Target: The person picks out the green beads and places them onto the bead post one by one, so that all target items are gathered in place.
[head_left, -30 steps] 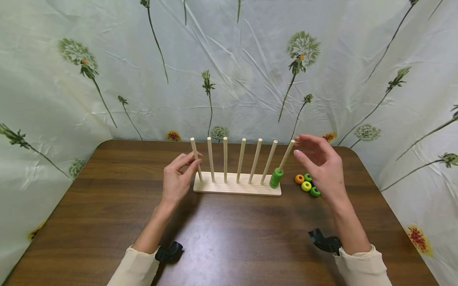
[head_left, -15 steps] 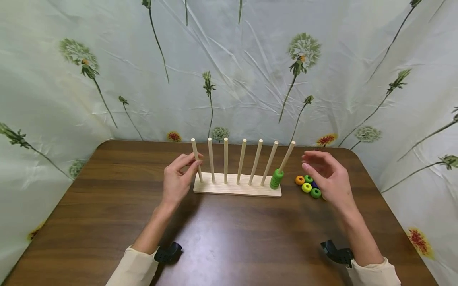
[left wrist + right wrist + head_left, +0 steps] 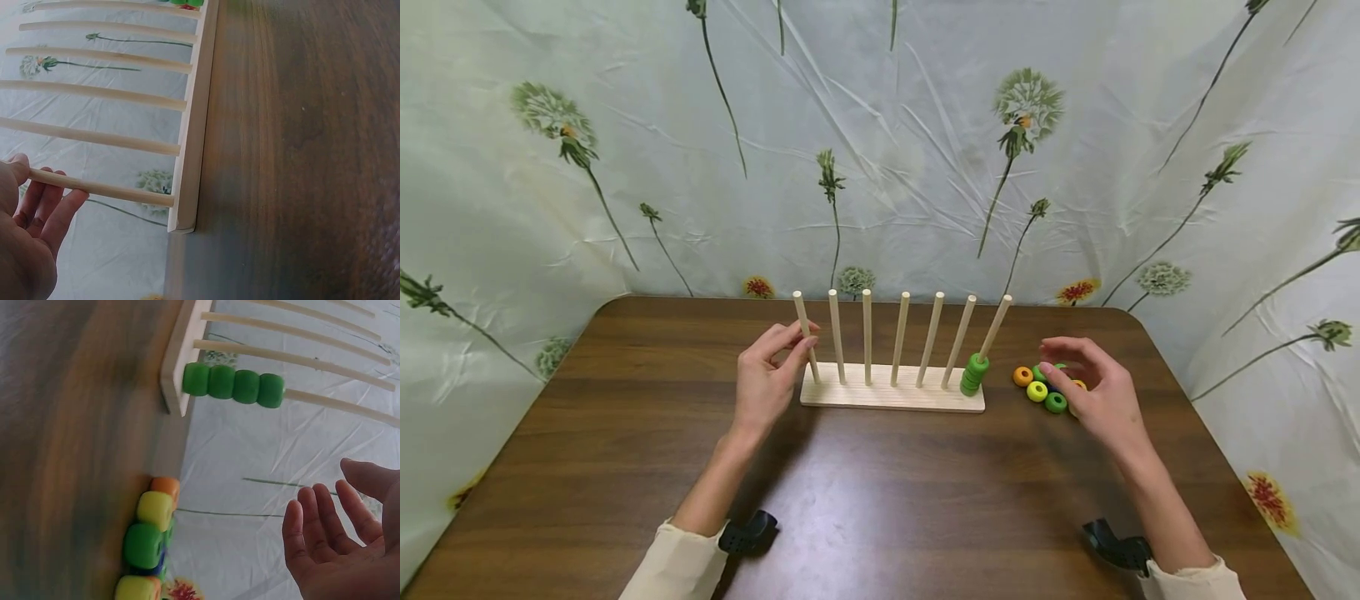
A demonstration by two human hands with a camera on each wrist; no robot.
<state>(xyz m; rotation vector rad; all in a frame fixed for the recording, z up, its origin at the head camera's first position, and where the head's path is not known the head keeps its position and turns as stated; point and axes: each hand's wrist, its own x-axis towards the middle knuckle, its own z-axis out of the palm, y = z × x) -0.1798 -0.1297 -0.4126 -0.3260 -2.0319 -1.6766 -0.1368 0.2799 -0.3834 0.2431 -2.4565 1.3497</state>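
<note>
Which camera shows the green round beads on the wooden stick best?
The right wrist view: there the four round green beads appear large and unblocked, lined up along the pale wooden peg. The head view shows the whole stack too, but small. The left wrist view catches only some green at its top edge.

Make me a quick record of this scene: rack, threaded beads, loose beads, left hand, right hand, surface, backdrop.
Rack: wooden peg rack with seven pegs
Threaded: four green beads on the right-end peg; other pegs bare
Loose beads: cluster right of the rack; orange, yellow, green and dark blue visible; some hidden, count unclear
Left hand: pinches the left-end peg
Right hand: near the loose beads, holding nothing
Surface: brown wood-grain table
Backdrop: pale sheeting printed with dandelions
</note>
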